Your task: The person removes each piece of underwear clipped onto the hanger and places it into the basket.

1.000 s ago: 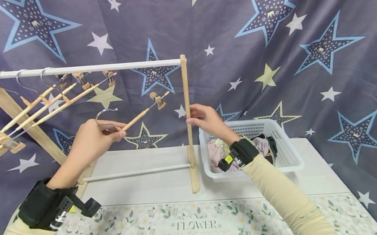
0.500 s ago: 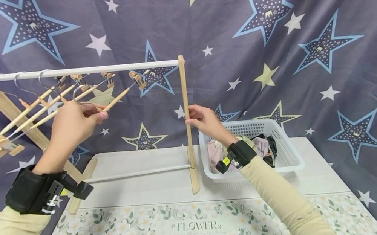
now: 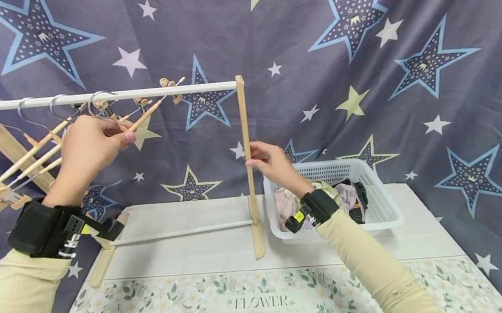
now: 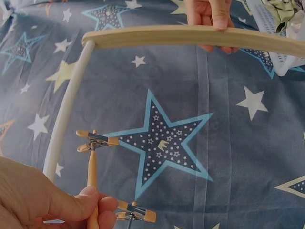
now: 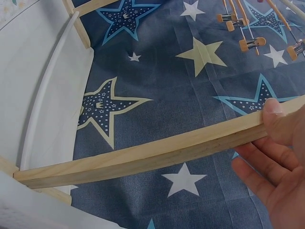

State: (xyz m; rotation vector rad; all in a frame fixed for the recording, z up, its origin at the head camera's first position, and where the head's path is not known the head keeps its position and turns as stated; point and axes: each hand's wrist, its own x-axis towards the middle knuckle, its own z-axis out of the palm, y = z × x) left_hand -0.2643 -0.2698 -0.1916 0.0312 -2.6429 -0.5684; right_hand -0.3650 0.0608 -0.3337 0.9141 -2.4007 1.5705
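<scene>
A wooden clip hanger [image 3: 144, 115] with a metal hook is pinched between the thumb and fingers of my left hand [image 3: 88, 147]. Its hook overlaps the white top rod [image 3: 212, 86] of the wooden rack; whether it bears on the rod I cannot tell. In the left wrist view, one clip [image 4: 97, 141] shows at the hanger's far end. My right hand [image 3: 276, 166] grips the rack's right upright post [image 3: 244, 117], thumb on one side and fingers on the other, as the right wrist view confirms. Several similar hangers [image 3: 35, 158] hang at the rod's left end.
Right of the rack stands a white plastic basket [image 3: 390, 213] with folded clothes [image 3: 347, 195] inside. A lower white bar [image 3: 185, 232] joins the rack's feet. The table [image 3: 201, 302] has a flower-print cover at the front. A star-patterned curtain [image 3: 302, 25] hangs behind.
My left hand has lifted the hanger up and to the left, bringing its hook to the top rod. The right hand keeps its grip on the post.
</scene>
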